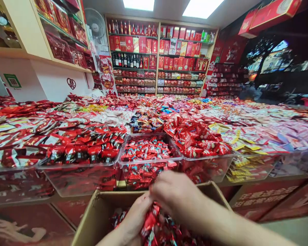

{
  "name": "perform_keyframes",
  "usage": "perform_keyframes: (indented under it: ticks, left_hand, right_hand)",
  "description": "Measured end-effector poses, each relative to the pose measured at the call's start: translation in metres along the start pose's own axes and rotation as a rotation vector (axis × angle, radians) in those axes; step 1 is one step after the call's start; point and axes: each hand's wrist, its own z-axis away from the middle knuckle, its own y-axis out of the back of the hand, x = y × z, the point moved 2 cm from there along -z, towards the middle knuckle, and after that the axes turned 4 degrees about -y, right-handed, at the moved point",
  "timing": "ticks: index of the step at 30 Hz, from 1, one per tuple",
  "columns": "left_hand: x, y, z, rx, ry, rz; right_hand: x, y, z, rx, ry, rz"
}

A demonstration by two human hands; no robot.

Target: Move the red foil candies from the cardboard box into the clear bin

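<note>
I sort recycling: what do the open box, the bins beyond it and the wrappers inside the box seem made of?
Box: probably cardboard, matt brown, thin-edged.
Bins: likely rigid plastic, see-through with glossy rims.
Wrappers: shiny, crinkled, perhaps plastic film or foil.

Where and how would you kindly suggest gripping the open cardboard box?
I'd grip the cardboard box by its left and right walls' upper edges, from above: it stands open-topped with both edges partly exposed, while its far wall faces the clear plastic bins.

Here's the box (99,212), packets (166,235) inside, just before the row of tubs (79,181), shelves (158,58) behind, fan (95,27) left of the shelves.
</note>
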Motion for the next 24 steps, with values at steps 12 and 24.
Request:
perform_keyframes:
  ticks: [12, 24]
  left_hand:
    - [-0.009, -0.007, 0.004, -0.257, -0.144, -0.252]
    - [0.000, -0.008, 0.004, -0.253, -0.011, -0.240]
  right_hand:
    - [0.011, -0.061, 0.054, -0.126, -0.246, -0.647]
    - [0.020, -0.043, 0.053, 0.027, -0.432, -0.720]
